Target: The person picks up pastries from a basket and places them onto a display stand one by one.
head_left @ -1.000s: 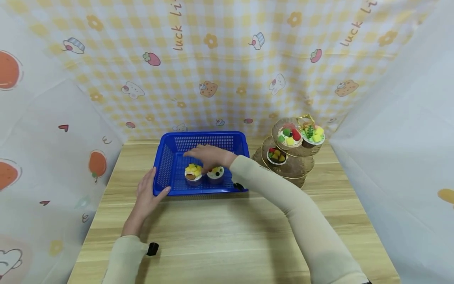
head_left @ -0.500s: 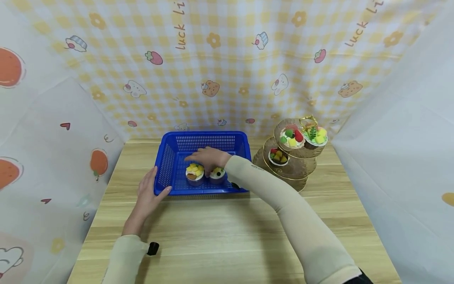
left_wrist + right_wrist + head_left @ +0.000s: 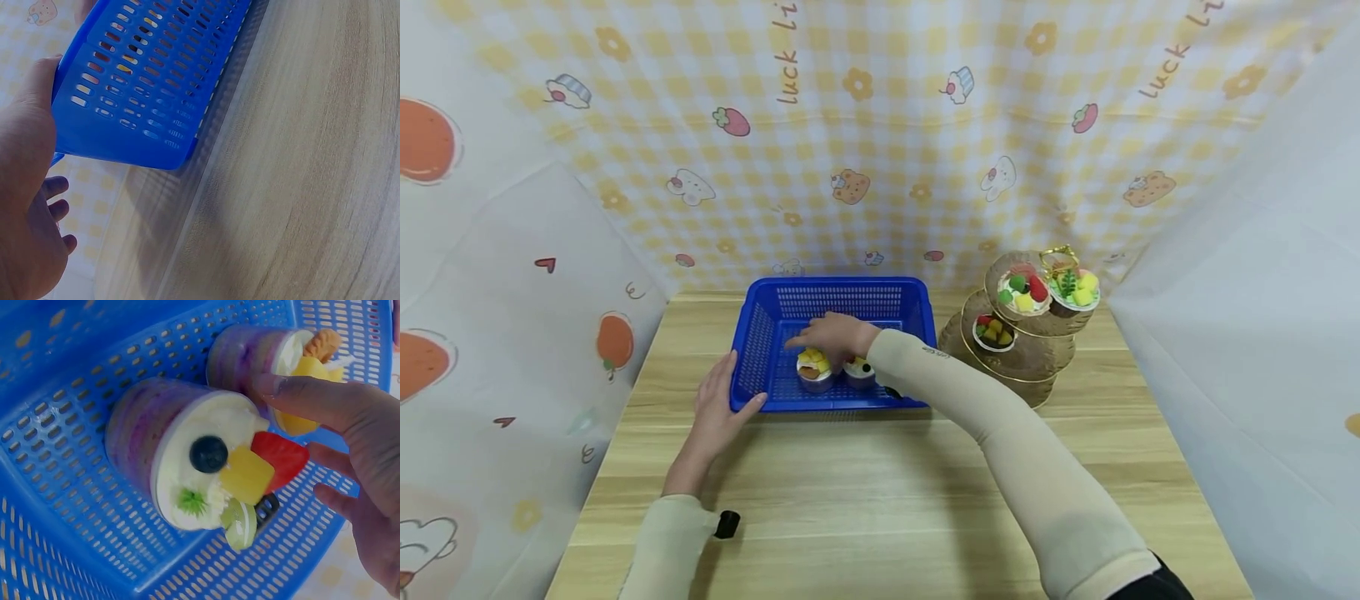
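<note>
The blue plastic basket [image 3: 835,405] stands on the table with two clear dessert cups inside. One cup [image 3: 816,383] is topped with yellow fruit cubes and a brown biscuit. The other cup [image 3: 144,431] carries a blueberry, a strawberry piece, a yellow cube and a green slice. My left hand [image 3: 715,408] holds the basket's near left corner, thumb at the front rim and fingers along the side. My right hand [image 3: 835,335] is over the yellow-topped cup, its fingers spread. In the right wrist view the thumb [image 3: 300,394] lies against or just before that cup; the index fingertip is hidden there.
A tiered stand [image 3: 1026,362] with gold rims is right of the basket. Two fruit-topped desserts sit on its top tier, and a dark fruit cup [image 3: 994,333] on the tier below. A checked cloth [image 3: 895,150] hangs behind the table.
My right hand has shifted slightly left and lower over the yellow-topped cup. The left hand stays at the basket corner. The whole head view has drifted slightly.
</note>
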{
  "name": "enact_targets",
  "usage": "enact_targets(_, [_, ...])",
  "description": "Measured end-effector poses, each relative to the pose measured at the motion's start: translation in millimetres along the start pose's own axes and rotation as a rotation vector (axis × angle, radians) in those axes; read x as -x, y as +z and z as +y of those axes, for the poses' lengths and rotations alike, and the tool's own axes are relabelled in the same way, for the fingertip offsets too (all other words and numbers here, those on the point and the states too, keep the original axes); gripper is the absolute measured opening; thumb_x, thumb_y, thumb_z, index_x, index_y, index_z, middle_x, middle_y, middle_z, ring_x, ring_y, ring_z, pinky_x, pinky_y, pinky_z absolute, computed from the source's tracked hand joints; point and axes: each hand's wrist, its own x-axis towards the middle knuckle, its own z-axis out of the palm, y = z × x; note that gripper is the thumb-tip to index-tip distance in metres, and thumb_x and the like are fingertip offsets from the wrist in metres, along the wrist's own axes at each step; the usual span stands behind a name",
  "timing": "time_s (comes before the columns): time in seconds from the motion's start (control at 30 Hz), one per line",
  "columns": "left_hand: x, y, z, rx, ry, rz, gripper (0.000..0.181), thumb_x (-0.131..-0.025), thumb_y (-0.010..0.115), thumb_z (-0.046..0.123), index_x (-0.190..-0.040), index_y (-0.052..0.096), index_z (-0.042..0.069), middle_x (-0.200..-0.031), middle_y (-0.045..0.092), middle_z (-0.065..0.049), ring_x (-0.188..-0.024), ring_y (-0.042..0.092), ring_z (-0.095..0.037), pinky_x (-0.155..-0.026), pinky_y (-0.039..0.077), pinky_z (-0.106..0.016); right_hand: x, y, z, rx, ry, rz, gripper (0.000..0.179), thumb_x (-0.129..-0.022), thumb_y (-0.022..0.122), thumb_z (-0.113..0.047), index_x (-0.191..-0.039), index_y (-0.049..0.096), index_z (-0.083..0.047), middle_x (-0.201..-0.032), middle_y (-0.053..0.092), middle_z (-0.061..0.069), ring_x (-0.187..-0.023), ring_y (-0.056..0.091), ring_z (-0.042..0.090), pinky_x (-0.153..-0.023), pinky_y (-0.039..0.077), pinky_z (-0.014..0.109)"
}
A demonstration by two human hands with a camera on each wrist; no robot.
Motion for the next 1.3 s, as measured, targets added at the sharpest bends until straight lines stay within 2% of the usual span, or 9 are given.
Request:
enact_targets(0.3, [0.8,0.6,-0.3,-0.001,0.005,0.007,0.095,-0.093,0.065,0.044,-0.161,0.006,0.017,-0.165,0.015,-0.022,-0.148,0.012,-0.051,-0.113,0.008,-0.074,-1.2,3,-4,0.026,-0.035,0.020,0.083,-0.087,0.076,-0.021,-0.155,0.030,-0.036,-0.150,0.051,-0.004,-0.133,0.052,0.020,-0.113,0.043,0.043])
enact_targets(0.67, [1.7,0.0,0.3,-0.002,0.004,0.004,0.095,-0.093,0.065,0.044,-0.161,0.006,0.016,-0.165,0.015,-0.022,-0.148,0.012,-0.050,-0.113,0.008,-0.074,-3.8,6,-3,-0.050,-0.048,0.026,0.087,-0.084,0.079,-0.026,-0.155,0.029,-0.035,-0.151,0.050,-0.003,-0.133,0.052,0.019,-0.111,0.045,0.041])
enact_targets(0.87, [0.9,1.7,-0.5,-0.001,0.009,0.006,0.095,-0.092,0.066,0.043,-0.161,0.006,0.017,-0.165,0.015,-0.021,-0.149,0.012,-0.050,-0.114,0.008,-0.073,6.1,-4,7,-0.164,-0.037,0.120,0.086,-0.082,0.079,-0.030,-0.154,0.032,-0.033,-0.150,0.051,-0.003,-0.132,0.053,0.017,-0.112,0.044,0.039])
enact_targets(1.07, [-0.6,3.3,-0.8,-0.005,0.011,0.008,0.095,-0.092,0.065,0.044,-0.161,0.006,0.016,-0.165,0.015,-0.022,-0.149,0.012,-0.050,-0.114,0.008,-0.073,24.8,-20,19,-0.296,-0.006,0.202,0.090,-0.081,0.079,-0.024,-0.155,0.028,-0.035,-0.148,0.052,0.000,-0.122,0.055,0.014,-0.102,0.050,0.035])
enact_targets(1.3, [-0.1,2.5,-1.5,-0.004,-0.006,0.009,0.095,-0.093,0.064,0.046,-0.161,0.005,0.017,-0.165,0.014,-0.021,-0.149,0.011,-0.050,-0.114,0.008,-0.072,51.9,-37,20,-0.417,-0.019,0.357,0.095,-0.080,0.081,-0.037,-0.157,0.025,-0.030,-0.143,0.054,0.001,-0.122,0.055,0.015,-0.102,0.050,0.033])
